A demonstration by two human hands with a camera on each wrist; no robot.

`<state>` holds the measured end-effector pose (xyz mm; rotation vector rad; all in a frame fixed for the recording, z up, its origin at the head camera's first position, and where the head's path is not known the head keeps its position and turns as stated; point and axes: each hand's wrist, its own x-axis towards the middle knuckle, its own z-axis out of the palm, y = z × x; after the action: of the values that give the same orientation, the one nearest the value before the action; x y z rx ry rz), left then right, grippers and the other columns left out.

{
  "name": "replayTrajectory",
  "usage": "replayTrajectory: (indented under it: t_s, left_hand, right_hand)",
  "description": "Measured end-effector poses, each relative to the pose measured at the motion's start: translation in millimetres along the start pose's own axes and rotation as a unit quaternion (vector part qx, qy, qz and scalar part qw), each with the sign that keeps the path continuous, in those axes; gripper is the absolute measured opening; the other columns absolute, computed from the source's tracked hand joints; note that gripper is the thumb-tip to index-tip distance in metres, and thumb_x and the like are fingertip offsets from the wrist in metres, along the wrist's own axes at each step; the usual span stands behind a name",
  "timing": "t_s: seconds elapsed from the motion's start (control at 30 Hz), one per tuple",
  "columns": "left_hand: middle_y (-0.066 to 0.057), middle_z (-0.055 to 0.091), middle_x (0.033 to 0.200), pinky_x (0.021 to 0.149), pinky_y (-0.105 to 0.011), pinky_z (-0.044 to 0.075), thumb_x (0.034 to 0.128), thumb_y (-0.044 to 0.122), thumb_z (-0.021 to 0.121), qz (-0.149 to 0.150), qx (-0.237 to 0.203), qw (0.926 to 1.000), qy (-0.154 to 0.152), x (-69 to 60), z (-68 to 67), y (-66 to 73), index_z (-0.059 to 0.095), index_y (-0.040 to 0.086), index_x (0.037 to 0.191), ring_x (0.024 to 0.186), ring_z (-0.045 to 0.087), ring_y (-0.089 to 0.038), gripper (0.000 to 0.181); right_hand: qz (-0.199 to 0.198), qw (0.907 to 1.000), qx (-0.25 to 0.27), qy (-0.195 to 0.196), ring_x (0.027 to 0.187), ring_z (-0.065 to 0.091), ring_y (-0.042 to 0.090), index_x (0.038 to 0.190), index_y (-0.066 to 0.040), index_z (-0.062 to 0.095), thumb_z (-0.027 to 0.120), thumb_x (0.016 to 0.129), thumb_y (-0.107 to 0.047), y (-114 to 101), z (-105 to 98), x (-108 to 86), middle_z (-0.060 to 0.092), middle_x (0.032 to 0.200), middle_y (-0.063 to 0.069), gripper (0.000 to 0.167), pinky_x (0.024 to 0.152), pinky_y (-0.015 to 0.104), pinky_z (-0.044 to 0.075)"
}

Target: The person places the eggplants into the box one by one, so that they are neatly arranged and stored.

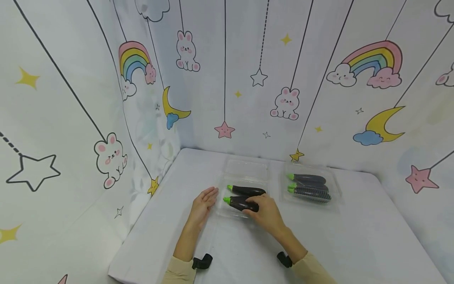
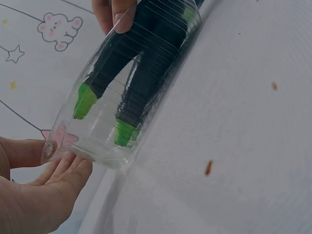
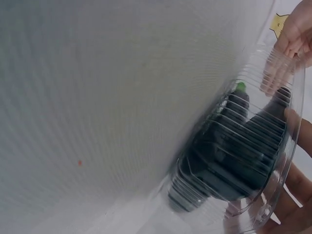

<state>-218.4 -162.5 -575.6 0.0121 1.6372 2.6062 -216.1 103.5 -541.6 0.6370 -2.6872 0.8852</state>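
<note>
A clear plastic clamshell box (image 1: 246, 170) lies unfolded near the table's middle, its lid half at the back. Two dark eggplants with bright green stems lie side by side in its front half. My right hand (image 1: 266, 215) grips the blunt end of the front eggplant (image 1: 238, 202) between thumb and fingers. Just behind it, the rear eggplant (image 1: 246, 191) lies beside those fingers. At the box's left edge is my left hand (image 1: 203, 206). In the left wrist view, the left hand's fairly straight fingers (image 2: 73, 175) touch the box's corner.
To the right, another clear box (image 1: 335, 193) holds dark eggplants (image 1: 310, 179) with green stems under its ribbed plastic. A white cloth covers the table (image 1: 354, 244). Behind it hangs a curtain (image 1: 248, 106) printed with rabbits, stars and rainbows.
</note>
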Motion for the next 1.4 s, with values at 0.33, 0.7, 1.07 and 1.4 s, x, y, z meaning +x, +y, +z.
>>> replayTrajectory:
  t_s: [0.33, 0.7, 1.07, 1.4]
  left_hand:
    - [-0.026, 0.037, 0.162, 0.123, -0.038, 0.035, 0.1056, -0.007, 0.046, 0.001, 0.018, 0.9998, -0.007, -1.3, 2.1, 1.1, 0.031, -0.008, 0.157, 0.154, 0.033, -0.036, 0.054]
    - [-0.025, 0.037, 0.163, 0.123, -0.035, 0.035, 0.1061, -0.006, 0.047, -0.001, 0.029, 0.9995, -0.011, 1.4, 3.7, 0.1, 0.031, -0.007, 0.158, 0.154, 0.032, -0.035, 0.054]
    - [-0.024, 0.038, 0.163, 0.127, -0.042, 0.029, 0.1071, -0.004, 0.046, 0.002, 0.052, 0.9985, -0.017, 5.0, 4.7, -2.5, 0.03, -0.006, 0.158, 0.154, 0.033, -0.034, 0.054]
    - [-0.02, 0.04, 0.162, 0.125, -0.047, 0.033, 0.1078, 0.005, 0.052, 0.01, 0.128, 0.9914, 0.028, -1.1, 2.9, 10.2, 0.035, -0.003, 0.157, 0.152, 0.037, -0.035, 0.053]
  right_hand:
    - [0.014, 0.9985, -0.023, -0.047, 0.098, 0.066, 0.023, 0.111, -0.018, 0.081, 0.091, 0.081, -0.027, 6, 0, 8.0, 0.077, 0.107, -0.002, 0.032, 0.082, 0.044, 0.058]
    - [0.009, 0.9965, -0.036, -0.075, 0.097, 0.064, 0.021, 0.107, -0.019, 0.083, 0.09, 0.081, -0.02, 9, 0, 13.0, 0.073, 0.104, -0.003, 0.026, 0.081, 0.041, 0.057]
    - [0.013, 0.9971, 0.056, -0.049, 0.094, 0.067, 0.018, 0.109, -0.013, 0.081, 0.087, 0.087, -0.017, 13, -15, 11.6, 0.073, 0.107, -0.003, 0.022, 0.081, 0.04, 0.06]
    - [0.006, 0.9896, 0.093, 0.11, 0.103, 0.071, 0.03, 0.118, -0.005, 0.076, 0.084, 0.089, -0.011, 33, -21, 21.3, 0.074, 0.111, 0.01, 0.03, 0.093, 0.05, 0.061]
